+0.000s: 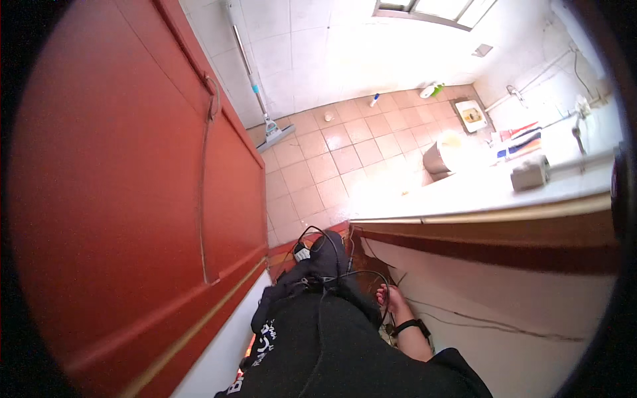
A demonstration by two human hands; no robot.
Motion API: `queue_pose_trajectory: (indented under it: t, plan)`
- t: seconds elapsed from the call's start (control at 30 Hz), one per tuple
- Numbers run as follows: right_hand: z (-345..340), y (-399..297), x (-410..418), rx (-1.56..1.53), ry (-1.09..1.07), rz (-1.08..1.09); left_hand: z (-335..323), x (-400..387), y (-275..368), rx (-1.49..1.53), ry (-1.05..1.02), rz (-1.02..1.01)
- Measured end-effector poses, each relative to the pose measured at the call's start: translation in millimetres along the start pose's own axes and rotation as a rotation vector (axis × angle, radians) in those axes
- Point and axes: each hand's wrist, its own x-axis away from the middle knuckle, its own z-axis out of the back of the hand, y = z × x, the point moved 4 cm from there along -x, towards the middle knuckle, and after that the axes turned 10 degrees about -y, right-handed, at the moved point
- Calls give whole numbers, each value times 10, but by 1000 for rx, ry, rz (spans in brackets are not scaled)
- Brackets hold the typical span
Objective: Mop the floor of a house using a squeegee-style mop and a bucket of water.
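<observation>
My right hand (391, 298) hangs low beside my right thigh, its fingers curled and a black wristband (409, 326) on the forearm. A black cable (380, 276) loops past it, and whether the fingers hold anything is unclear. My left hand is out of view. Before me, a doorway opens on a washroom with a pink tiled floor (313, 171). On the left stands a red door (124, 174) with a metal pull handle (214, 98). Beyond its edge, a sponge mop (259, 94) leans against the white tiled wall, its head on the floor.
A bucket (435, 158) stands on the right, near a squat toilet (471, 116). By the far wall are a white-and-green bottle (430, 90) and a blue-and-white container (374, 100). Thin wires (477, 319) run along the wall at my right. A red threshold (286, 248) crosses the doorway.
</observation>
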Motion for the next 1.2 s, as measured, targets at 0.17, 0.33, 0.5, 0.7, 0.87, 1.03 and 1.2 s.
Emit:
queue_pose_trajectory:
  t: [0.17, 0.33, 0.5, 0.7, 0.87, 1.03, 1.2]
  plan:
    - [-603, -744, -383, 158, -94, -53, -83, -620, 1433, -6, -3, -143]
    - [-1361, -1311, -1109, 244, -95, -4, -210, -1405, 2149, -38, -35, -141]
    - [-1244, -1544, -1864, 273, 106, 294, -925, -2347, 3004, -169, -197, -152]
    - [-1691, -1922, -1542, -170, 172, 249, -1246, -3328, 4812, -720, -449, -1294]
    - [-1653, -1425, -1680, -709, 330, 146, -1704, -3257, 7130, -190, -235, -521]
    - [-1832, -1106, -1996, -794, 339, 303, -852, -3249, 8694, 72, 43, -813]
    - [-2295, -1219, -1698, -846, 473, 188, -1096, -3015, 9251, 13, 104, -831]
